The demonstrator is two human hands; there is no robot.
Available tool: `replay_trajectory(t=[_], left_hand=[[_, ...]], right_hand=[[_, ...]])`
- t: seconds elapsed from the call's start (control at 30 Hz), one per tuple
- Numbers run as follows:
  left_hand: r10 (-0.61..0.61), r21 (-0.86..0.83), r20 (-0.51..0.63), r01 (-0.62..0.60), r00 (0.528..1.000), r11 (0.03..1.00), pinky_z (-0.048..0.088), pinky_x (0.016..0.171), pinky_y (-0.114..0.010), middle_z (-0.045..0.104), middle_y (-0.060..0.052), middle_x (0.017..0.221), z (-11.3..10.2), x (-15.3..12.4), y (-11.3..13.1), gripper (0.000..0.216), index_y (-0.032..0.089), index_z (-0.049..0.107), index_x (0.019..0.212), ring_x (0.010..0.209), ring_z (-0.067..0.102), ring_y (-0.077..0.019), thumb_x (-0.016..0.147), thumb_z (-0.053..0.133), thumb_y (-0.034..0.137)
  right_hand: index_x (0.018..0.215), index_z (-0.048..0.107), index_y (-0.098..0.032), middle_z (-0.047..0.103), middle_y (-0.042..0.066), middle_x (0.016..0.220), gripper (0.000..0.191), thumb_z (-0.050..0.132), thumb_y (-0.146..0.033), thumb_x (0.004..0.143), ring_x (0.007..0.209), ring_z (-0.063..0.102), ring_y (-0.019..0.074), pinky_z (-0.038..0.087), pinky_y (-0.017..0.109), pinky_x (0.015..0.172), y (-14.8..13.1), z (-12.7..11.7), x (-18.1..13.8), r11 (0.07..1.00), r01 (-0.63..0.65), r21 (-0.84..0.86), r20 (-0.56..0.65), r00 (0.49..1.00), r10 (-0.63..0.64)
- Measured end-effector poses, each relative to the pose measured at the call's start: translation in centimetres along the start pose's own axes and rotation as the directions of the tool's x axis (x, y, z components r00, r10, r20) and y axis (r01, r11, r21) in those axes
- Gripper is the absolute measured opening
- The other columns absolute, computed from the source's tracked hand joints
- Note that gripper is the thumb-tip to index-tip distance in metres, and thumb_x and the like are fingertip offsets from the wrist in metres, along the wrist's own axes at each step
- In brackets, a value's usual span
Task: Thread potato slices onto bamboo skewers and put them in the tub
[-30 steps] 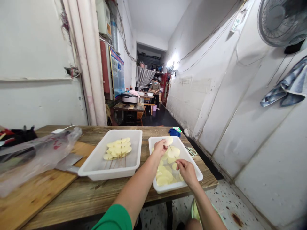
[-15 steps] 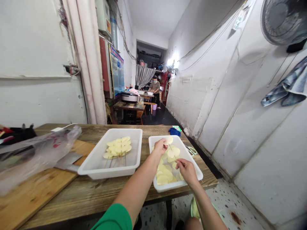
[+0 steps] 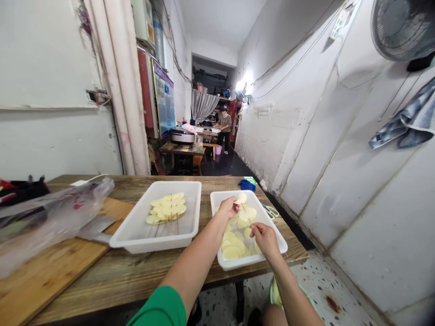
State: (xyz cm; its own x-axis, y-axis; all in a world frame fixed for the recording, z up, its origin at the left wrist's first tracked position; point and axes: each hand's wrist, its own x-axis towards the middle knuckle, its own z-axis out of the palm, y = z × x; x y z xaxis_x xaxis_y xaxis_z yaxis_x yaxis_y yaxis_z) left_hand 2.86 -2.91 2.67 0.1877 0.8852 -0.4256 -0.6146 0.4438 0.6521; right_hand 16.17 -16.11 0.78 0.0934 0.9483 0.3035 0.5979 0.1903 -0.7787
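Over the white tray (image 3: pixel 238 263) at one o'clock on the wooden table (image 3: pixel 118 271), the left hand (image 3: pixel 227 209) pinches a potato slice (image 3: pixel 241 198) at the far tip of a thin skewer (image 3: pixel 246 215). The right hand (image 3: pixel 263 235), at five o'clock from the slice, grips the skewer's near end. Loose slices (image 3: pixel 233 251) lie below in the tray. The skewer's point sits close to the left fingertips, so a hard push could prick them or split the slice.

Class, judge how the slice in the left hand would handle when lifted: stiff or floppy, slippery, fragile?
The slice, pinched at its edge by the left hand, juts out flat: probably stiff, yet snappable. Its cut face looks moist, likely slippery. The right hand aims a skewer at it, so presumably pierceable.
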Motion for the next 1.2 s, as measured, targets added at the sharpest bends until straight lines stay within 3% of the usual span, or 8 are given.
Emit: replay_trajectory(t=[0.17, 0.3, 0.5, 0.6, 0.87, 1.2], left_hand=[[-0.008, -0.071, -0.003, 0.007, 1.0, 0.997, 0.04, 0.042, -0.019, 0.057, -0.006, 0.059, 0.0, -0.4, 0.3, 0.027, 0.009, 0.058, 0.08, 0.048, 0.052, -0.011, 0.084, 0.053, 0.035], [0.027, -0.224, 0.159, 0.009, 0.987, 0.974, 0.051, 0.061, -0.029, 0.065, -0.014, 0.082, 0.2, -1.0, 0.6, 0.049, 0.008, 0.058, 0.091, 0.073, 0.063, -0.0206, 0.08, 0.052, 0.056], [0.099, -0.37, 0.349, 0.04, 0.932, 0.928, 0.053, 0.072, -0.037, 0.063, -0.016, 0.103, 0.2, -1.1, 0.8, 0.033, 0.014, 0.052, 0.102, 0.094, 0.063, -0.0246, 0.088, 0.046, 0.044], [0.122, -0.384, 0.399, 0.045, 0.909, 0.922, 0.052, 0.075, -0.038, 0.062, -0.016, 0.103, 0.0, -1.3, 0.9, 0.032, 0.014, 0.054, 0.102, 0.098, 0.062, -0.025, 0.088, 0.047, 0.042], [0.13, -0.368, 0.416, 0.036, 0.9, 0.929, 0.051, 0.079, -0.034, 0.062, -0.011, 0.091, 0.3, -2.0, 0.9, 0.01, 0.011, 0.059, 0.089, 0.095, 0.062, -0.0218, 0.085, 0.05, 0.014], [0.161, -0.253, 0.443, -0.05, 0.882, 0.966, 0.049, 0.086, -0.034, 0.063, -0.012, 0.094, 0.4, -2.2, 0.4, 0.008, 0.01, 0.061, 0.087, 0.095, 0.062, -0.0194, 0.083, 0.053, 0.01]], right_hand=[[0.065, 0.064, -0.018, 0.065, 0.003, 0.059, 0.031, 0.045, -0.035, 0.082, 0.05, 0.052, 0.0146, 0.036, 0.024, 0.053, -0.1, 0.0, 0.0, 1.0, 0.005, -0.008, 0.005, 1.0, -0.005], [0.065, 0.063, -0.018, 0.064, 0.002, 0.058, 0.031, 0.045, -0.036, 0.083, 0.051, 0.052, 0.0139, 0.036, 0.023, 0.053, -0.3, -0.1, -0.1, 0.999, 0.026, 0.03, 0.034, 0.999, -0.027], [0.067, 0.062, -0.017, 0.062, 0.002, 0.057, 0.031, 0.046, -0.038, 0.083, 0.051, 0.051, 0.0138, 0.035, 0.023, 0.051, -0.6, -0.1, -0.4, 0.996, 0.01, 0.087, 0.06, 0.998, -0.016], [0.064, 0.061, -0.018, 0.062, 0.001, 0.057, 0.032, 0.045, -0.038, 0.083, 0.051, 0.051, 0.0136, 0.035, 0.023, 0.052, -0.9, -0.2, -0.4, 0.996, 0.014, 0.086, 0.066, 0.998, -0.02], [0.065, 0.062, -0.017, 0.063, 0.001, 0.057, 0.031, 0.045, -0.035, 0.083, 0.053, 0.053, 0.0138, 0.037, 0.023, 0.055, -0.8, -0.1, -0.3, 0.996, 0.032, 0.088, 0.063, 0.997, -0.038], [0.065, 0.061, -0.019, 0.063, 0.001, 0.058, 0.031, 0.043, -0.036, 0.083, 0.053, 0.053, 0.0143, 0.037, 0.023, 0.055, -1.1, -0.3, -0.5, 0.998, 0.022, 0.066, 0.037, 0.999, -0.025]])
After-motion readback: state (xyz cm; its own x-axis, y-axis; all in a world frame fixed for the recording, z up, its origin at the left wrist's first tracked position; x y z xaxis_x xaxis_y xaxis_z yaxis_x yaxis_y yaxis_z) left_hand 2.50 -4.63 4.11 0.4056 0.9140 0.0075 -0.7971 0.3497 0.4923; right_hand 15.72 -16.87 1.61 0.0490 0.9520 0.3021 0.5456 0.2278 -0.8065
